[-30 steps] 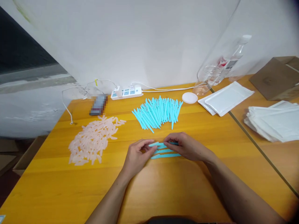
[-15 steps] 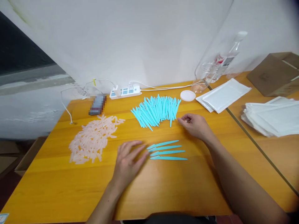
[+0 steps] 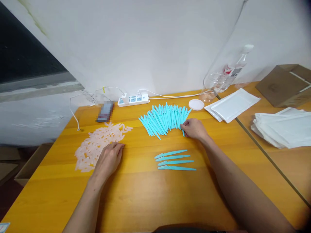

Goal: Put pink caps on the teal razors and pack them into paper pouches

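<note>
Two bare hands work over a yellow-brown wooden desk, and both have just moved away from a short row of four blue pieces. Slim and pointed, these lie side by side near the middle, slightly fanned, and keep the places they had half a second ago.

The right hand, then just beside the large blue pile at the far centre, is now at the pile's right edge. Its thumb and fingertips appear to pinch the near end of one blue piece, which still lies among the others. The left hand, spread beside the row a moment ago, now rests at the near right edge of a heap of pale pink pieces on the left. Its fingers are curled together, knuckles up; whether they hold anything cannot be told. So each hand is at a different supply, and the row is left untouched.

The left hand hides part of the pink heap. Just beyond the right hand lies a round white lid. Along the wall are a blurred dark device, a white power strip, a clear jar and a bottle. Flat white packets and a cardboard box are at far right, well apart from the pieces.
</note>
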`<act>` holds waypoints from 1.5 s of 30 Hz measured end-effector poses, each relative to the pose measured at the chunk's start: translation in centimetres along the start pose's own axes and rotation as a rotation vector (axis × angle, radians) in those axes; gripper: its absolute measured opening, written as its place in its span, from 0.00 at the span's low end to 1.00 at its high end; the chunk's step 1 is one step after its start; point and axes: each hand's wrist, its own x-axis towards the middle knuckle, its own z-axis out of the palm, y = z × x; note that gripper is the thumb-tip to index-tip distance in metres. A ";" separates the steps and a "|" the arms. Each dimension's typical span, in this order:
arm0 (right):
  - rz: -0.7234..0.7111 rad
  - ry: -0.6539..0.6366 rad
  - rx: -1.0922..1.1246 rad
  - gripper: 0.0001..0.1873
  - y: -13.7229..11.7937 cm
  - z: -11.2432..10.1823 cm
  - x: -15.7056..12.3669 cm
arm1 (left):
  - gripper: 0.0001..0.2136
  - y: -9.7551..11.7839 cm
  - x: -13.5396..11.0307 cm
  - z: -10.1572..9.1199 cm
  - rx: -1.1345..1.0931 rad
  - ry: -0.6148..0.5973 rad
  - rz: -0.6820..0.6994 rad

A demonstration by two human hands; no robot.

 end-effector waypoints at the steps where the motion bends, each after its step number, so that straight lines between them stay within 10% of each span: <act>1: -0.002 0.000 -0.003 0.13 0.1 -0.2 -0.2 | 0.16 0.1 0.0 -0.1 -0.015 0.004 -0.003; 10: -0.175 -0.218 0.546 0.12 3.2 -1.0 -3.1 | 0.15 1.0 -0.8 0.3 -0.192 0.051 0.014; 20: -0.406 -0.384 0.269 0.12 1.0 0.5 -5.4 | 0.17 1.7 -0.4 0.2 -0.248 0.001 -0.049; 31: -0.425 -0.405 0.323 0.12 1.4 0.7 -6.1 | 0.20 9.8 2.5 1.4 -1.420 -0.049 -0.416; 45: -0.441 -0.410 0.337 0.12 1.5 0.5 -6.3 | 0.18 11.4 1.9 2.0 -1.408 -0.030 -0.494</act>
